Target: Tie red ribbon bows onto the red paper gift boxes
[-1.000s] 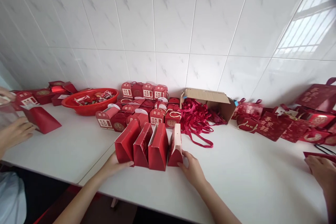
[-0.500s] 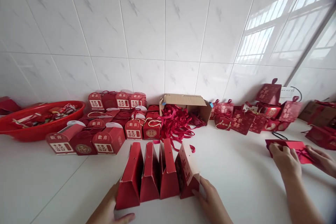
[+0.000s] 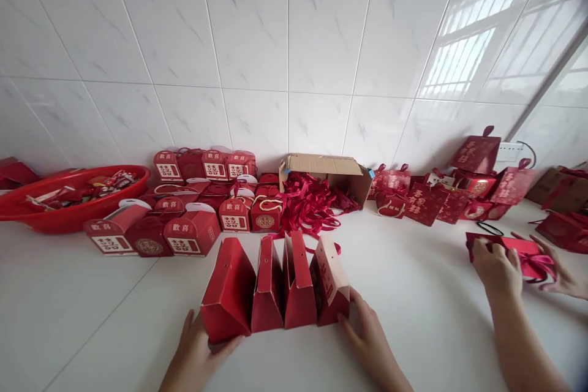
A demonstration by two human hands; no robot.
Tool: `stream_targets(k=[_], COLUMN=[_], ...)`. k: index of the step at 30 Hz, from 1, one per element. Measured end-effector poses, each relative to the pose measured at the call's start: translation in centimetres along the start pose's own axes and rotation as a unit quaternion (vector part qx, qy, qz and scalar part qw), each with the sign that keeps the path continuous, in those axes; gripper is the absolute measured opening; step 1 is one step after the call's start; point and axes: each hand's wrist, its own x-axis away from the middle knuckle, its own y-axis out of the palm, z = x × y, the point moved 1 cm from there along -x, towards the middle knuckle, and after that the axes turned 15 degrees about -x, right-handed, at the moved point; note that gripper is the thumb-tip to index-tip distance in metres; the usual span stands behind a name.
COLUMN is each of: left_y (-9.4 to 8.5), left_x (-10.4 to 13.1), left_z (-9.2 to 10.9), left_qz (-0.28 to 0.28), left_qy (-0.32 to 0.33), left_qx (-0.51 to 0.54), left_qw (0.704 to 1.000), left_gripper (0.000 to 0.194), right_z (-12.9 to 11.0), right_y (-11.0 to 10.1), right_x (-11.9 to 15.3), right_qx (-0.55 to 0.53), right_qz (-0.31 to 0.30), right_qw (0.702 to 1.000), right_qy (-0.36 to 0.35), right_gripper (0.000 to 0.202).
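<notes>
Several red paper gift boxes with sloping sides stand in a row before me, small holes punched near their tops. At the row's left end, my left hand point(image 3: 197, 340) grips a red gift box point(image 3: 229, 285), thumb along its front bottom edge; the box leans a little and sits apart from the others. Fingers of my right hand point(image 3: 367, 331) close round the corner of the rightmost box point(image 3: 335, 288), which has a pale top flap. Between them stand two more boxes, a narrow one point(image 3: 267, 294) and one with a gap at its top point(image 3: 298, 288).
Red ribbons point(image 3: 307, 199) spill from a cardboard box point(image 3: 326, 164) behind the row. Finished-looking boxes point(image 3: 188, 236) cluster left, near a red basin point(image 3: 92, 214) of sweets. At right, another person's hands point(image 3: 498, 266) handle a red box with ribbon point(image 3: 542, 263).
The leftmost box has shifted up and tilted, and a wider gap separates it from its neighbour. My left thumb now lies against it. The other person's right hand has moved on the ribbon.
</notes>
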Motion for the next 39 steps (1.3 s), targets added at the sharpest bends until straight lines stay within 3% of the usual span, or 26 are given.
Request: stream_targets(k=[3,8,12,17,26,34,39], left_y=[-0.1,-0.7,-0.6,-0.1,-0.7,-0.6,-0.8], left_x=[0.3,0.4,0.6,0.7,0.6,0.4,0.0], left_z=[-0.1,0.4,-0.2,-1.3,-1.2,-1.3,-1.2], left_qz=[0.008,-0.011,0.014,-0.017,0.021,0.003,0.038], left_qy=[-0.008,-0.019,-0.040,-0.044,-0.012,-0.022,0.029], left_qx=[0.012,0.053,0.078,0.110,0.084,0.081,0.009], left_qw=[1.000,0.998,0.996,0.993,0.996,0.997,0.999], left_gripper=[0.047,0.055,0.065,0.054,0.050,0.052,0.044], right_z=[0.3,-0.9,-1.5,-1.3,-1.2,-1.3,-1.2], right_y=[-0.3,-0.3,-0.5,-0.8,-1.1,-0.8,-0.9], right_x=[0.0,-0.1,-0.1,-0.1,-0.1,-0.2,0.1], right_qx=[-0.025,-0.016,-0.023,-0.067,-0.090,-0.079,-0.055], right_qz=[0.008,-0.017,0.007,0.000,0.002,-0.007,0.027], right_qw=[1.000,1.000,1.000,0.998,0.996,0.997,0.998], right_qy=[0.010,0.005,0.014,0.015,0.027,0.011,0.000], right_gripper=[0.059,0.033,0.032,0.027,0.030,0.027,0.028])
